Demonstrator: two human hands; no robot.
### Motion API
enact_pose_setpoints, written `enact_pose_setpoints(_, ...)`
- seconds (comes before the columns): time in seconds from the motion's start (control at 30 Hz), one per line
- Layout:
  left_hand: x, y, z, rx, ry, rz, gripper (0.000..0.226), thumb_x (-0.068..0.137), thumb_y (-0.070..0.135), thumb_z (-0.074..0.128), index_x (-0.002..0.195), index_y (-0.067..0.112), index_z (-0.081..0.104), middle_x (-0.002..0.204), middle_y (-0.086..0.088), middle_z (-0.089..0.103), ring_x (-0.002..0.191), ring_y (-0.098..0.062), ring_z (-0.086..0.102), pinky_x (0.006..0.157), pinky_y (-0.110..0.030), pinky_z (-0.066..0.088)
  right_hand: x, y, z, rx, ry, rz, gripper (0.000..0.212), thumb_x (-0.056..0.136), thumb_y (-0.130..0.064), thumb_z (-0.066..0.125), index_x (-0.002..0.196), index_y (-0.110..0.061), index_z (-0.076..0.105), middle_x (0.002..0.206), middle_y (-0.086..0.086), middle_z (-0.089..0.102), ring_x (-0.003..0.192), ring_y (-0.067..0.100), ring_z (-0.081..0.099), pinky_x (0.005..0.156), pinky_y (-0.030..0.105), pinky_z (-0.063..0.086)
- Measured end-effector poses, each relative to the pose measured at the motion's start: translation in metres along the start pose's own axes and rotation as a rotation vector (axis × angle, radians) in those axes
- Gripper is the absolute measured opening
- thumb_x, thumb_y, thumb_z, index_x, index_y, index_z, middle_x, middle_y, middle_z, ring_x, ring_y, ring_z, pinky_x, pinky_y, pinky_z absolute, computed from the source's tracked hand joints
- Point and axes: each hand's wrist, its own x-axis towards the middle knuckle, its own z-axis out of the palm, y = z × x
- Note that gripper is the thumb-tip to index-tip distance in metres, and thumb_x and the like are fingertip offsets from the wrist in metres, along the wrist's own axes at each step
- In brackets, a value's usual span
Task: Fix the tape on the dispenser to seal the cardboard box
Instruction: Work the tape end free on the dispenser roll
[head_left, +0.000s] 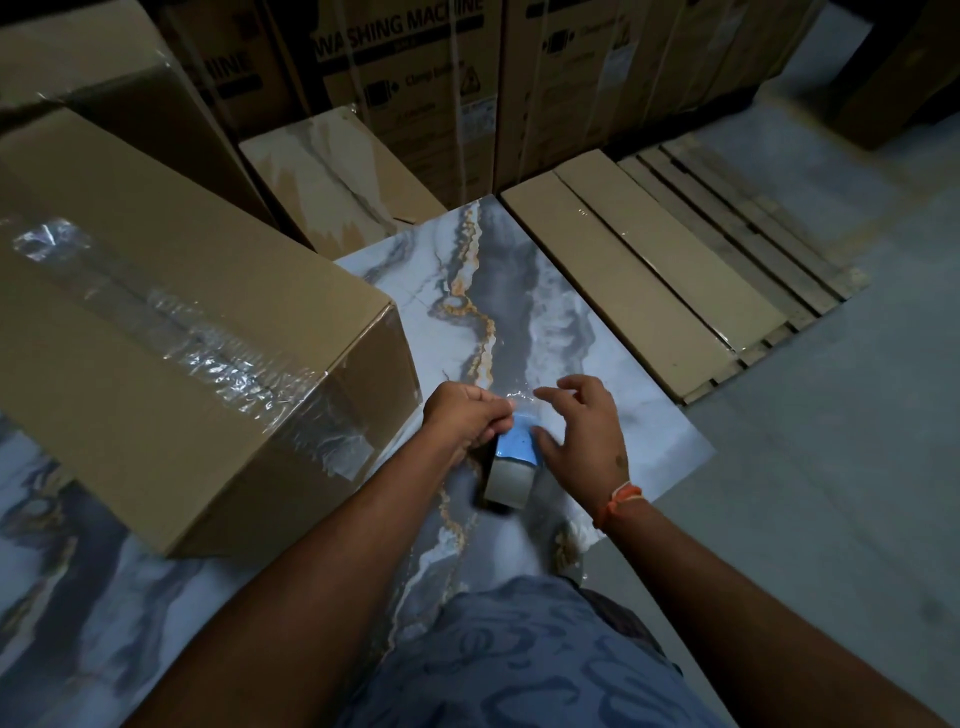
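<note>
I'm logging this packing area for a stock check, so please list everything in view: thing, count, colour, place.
cardboard box: one, brown, left, its top seam under crinkled clear tape.
tape dispenser: one, blue and grey, centre, between the hands.
clear tape: one strip, pulled up from the dispenser.
marble-pattern sheets: white, grey and gold, on the floor; count unclear.
flat cartons: two, tan, right of centre, on a pallet.
wooden pallet: one, pale, right.
washing machine cartons: several, brown, stacked behind.
left hand: pinching the tape end.
right hand: open, beside the dispenser; orange wristband.
</note>
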Motion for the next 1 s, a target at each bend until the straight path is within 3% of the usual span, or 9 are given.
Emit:
enact_pose_setpoints(0.13, -0.002, 0.006, 0.001, 0.031, -0.003, -0.03, 0.018, 0.086, 0.013, 0.08, 0.079, -0.002, 0.072, 0.058, -0.008, 0.069, 0.034, -0.002, 0.049, 0.039, -0.012, 0.043, 0.012, 0.0, -0.001, -0.2, -0.065, -0.071, 0.019, 0.077, -0.026, 0.079, 0.096, -0.023, 0.078, 0.127, 0.009, 0.06, 0.107, 0.031, 0.058, 0.081, 0.043, 0.053)
enact_pose_setpoints(0.33, -0.007, 0.011, 0.002, -0.002, 0.018, -0.116, 0.019, 0.088, 0.01, 0.076, 0.094, -0.008, 0.071, 0.058, -0.01, 0.07, 0.035, -0.005, 0.052, 0.037, -0.013, 0.043, 0.006, -0.004, 0.003, -0.18, 0.006, -0.11, 0.006, 0.078, -0.017, 0.077, 0.083, -0.018, 0.077, 0.111, 0.01, 0.067, 0.096, 0.033, 0.062, 0.071, 0.043, 0.052)
enact_pose_setpoints(0.43, -0.008, 0.01, 0.003, 0.104, 0.071, -0.078, 0.019, 0.086, 0.013, 0.076, 0.086, -0.006, 0.074, 0.058, -0.009, 0.072, 0.04, -0.011, 0.053, 0.048, -0.022, 0.049, 0.004, -0.008, 0.003, -0.167, 0.004, -0.128, 0.005, 0.08, -0.018, 0.076, 0.084, -0.017, 0.077, 0.106, 0.009, 0.068, 0.094, 0.031, 0.063, 0.072, 0.041, 0.053)
enact_pose_setpoints(0.53, -0.006, 0.008, -0.002, 0.469, 0.2, 0.062, 0.022, 0.079, 0.028, 0.07, 0.078, 0.008, 0.079, 0.063, -0.002, 0.076, 0.056, -0.017, 0.067, 0.07, -0.032, 0.06, 0.004, -0.008, 0.003, -0.138, -0.006, -0.116, 0.006, 0.08, -0.017, 0.076, 0.086, -0.016, 0.077, 0.102, 0.007, 0.068, 0.092, 0.029, 0.063, 0.072, 0.041, 0.054)
enact_pose_setpoints(0.63, -0.004, 0.006, -0.008, 0.549, 0.165, 0.049, 0.039, 0.074, 0.048, 0.063, 0.104, 0.023, 0.065, 0.095, -0.008, 0.076, 0.086, -0.029, 0.073, 0.081, -0.041, 0.062, 0.004, -0.004, 0.002, -0.105, -0.036, -0.099, 0.007, 0.083, -0.018, 0.073, 0.089, -0.017, 0.077, 0.101, 0.004, 0.067, 0.092, 0.026, 0.063, 0.075, 0.039, 0.055)
enact_pose_setpoints(0.7, -0.009, 0.006, -0.006, 0.298, 0.013, 0.0, 0.033, 0.086, 0.041, 0.063, 0.114, 0.024, 0.056, 0.097, -0.01, 0.07, 0.07, -0.021, 0.073, 0.069, -0.036, 0.064, 0.003, -0.004, -0.001, -0.07, -0.064, -0.09, 0.008, 0.084, -0.018, 0.072, 0.09, -0.018, 0.078, 0.099, 0.004, 0.066, 0.092, 0.025, 0.063, 0.077, 0.035, 0.054)
enact_pose_setpoints(0.77, -0.017, 0.008, -0.003, 0.175, -0.103, -0.03, 0.013, 0.1, 0.027, 0.053, 0.112, 0.024, 0.056, 0.084, -0.009, 0.059, 0.045, -0.008, 0.055, 0.051, -0.023, 0.052, 0.001, -0.007, -0.003, -0.027, -0.105, -0.058, 0.009, 0.086, -0.018, 0.071, 0.092, -0.018, 0.078, 0.098, 0.003, 0.066, 0.092, 0.023, 0.062, 0.079, 0.03, 0.05)
enact_pose_setpoints(0.87, -0.011, 0.003, -0.003, 0.175, -0.162, -0.032, 0.013, 0.103, 0.024, 0.047, 0.099, 0.026, 0.06, 0.075, -0.008, 0.05, 0.046, -0.012, 0.039, 0.055, -0.023, 0.038, 0.003, -0.01, -0.006, 0.02, -0.19, -0.004, 0.012, 0.086, -0.017, 0.071, 0.093, -0.018, 0.079, 0.097, 0.004, 0.067, 0.093, 0.022, 0.062, 0.08, 0.029, 0.047)
enact_pose_setpoints(1.0, -0.009, 0.002, 0.0, 0.225, -0.197, -0.05, 0.008, 0.102, 0.022, 0.058, 0.095, 0.021, 0.062, 0.066, -0.002, 0.054, 0.045, -0.01, 0.05, 0.047, -0.018, 0.046, 0.006, -0.014, -0.016, 0.05, -0.253, 0.011, 0.014, 0.083, -0.013, 0.069, 0.088, -0.016, 0.081, 0.09, -0.004, 0.064, 0.094, 0.015, 0.058, 0.08, 0.024, 0.039)
